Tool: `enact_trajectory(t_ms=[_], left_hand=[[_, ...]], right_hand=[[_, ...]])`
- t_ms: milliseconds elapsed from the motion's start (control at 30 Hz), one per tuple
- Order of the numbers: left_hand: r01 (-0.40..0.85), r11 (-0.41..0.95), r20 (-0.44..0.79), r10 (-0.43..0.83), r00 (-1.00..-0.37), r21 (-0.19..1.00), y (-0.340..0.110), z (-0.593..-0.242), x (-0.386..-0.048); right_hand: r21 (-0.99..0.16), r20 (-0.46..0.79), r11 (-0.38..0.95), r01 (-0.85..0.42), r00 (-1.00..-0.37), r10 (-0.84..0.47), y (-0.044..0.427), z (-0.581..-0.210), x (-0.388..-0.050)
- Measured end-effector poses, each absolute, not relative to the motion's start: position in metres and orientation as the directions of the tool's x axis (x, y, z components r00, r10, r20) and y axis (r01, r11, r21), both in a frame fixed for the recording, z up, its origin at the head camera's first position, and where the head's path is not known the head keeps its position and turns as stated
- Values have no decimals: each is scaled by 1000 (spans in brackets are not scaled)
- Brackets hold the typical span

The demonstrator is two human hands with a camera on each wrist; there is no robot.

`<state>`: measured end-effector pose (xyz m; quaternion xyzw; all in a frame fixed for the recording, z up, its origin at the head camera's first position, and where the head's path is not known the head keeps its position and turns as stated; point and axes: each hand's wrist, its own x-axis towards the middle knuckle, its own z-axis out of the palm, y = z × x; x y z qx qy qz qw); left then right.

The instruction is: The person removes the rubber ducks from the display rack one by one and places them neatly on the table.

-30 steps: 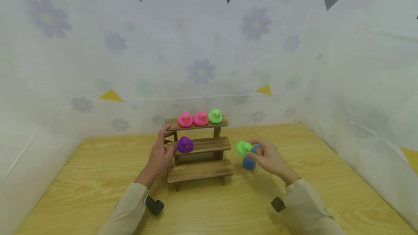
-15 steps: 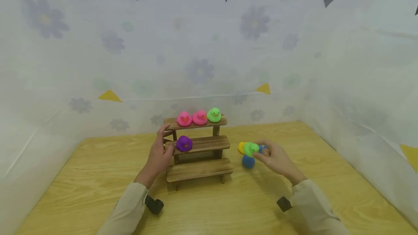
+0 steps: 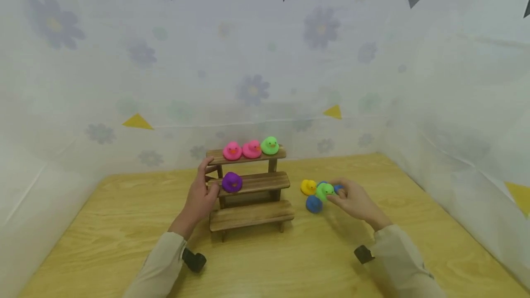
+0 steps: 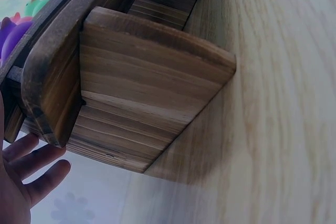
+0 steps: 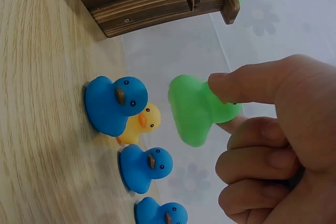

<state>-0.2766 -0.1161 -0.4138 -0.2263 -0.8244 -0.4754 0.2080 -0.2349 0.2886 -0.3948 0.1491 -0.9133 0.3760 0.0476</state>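
My right hand (image 3: 359,202) pinches a green rubber duck (image 5: 189,111) between thumb and fingers, held above the table right of a three-tier wooden stand (image 3: 252,215). Around it are a yellow duck (image 3: 308,187) and blue ducks, one in front (image 3: 313,204); the right wrist view shows three blue ones. My left hand (image 3: 198,200) holds the stand's left end, thumb at the middle tier and a finger up at the top tier. A purple duck (image 3: 232,182) sits on the middle tier beside that thumb. Two pink ducks (image 3: 251,149) and a green duck (image 3: 270,145) stand on top.
The stand's lowest tier is bare wood. A wood-grain table (image 3: 265,266) lies under everything, with white flower-patterned sheeting (image 3: 256,59) behind and at both sides. Dark wrist cameras (image 3: 193,260) sit below each cuff.
My right hand has moved a little to the right with the green duck, uncovering the yellow duck. My left hand stays on the stand; the view shifts slightly.
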Motion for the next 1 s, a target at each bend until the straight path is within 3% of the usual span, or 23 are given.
enact_trajectory(t_ms=[500,1000], left_hand=[[569,434,553,177,-814,698,-117,-413,-276],[599,438,595,165,-786,670,-115,-415,-277]], right_hand=[[-624,58,744,-238,-964,-260,299,-401,-238],[-652,76,719,-242,-964,-256,300,-414,-241]])
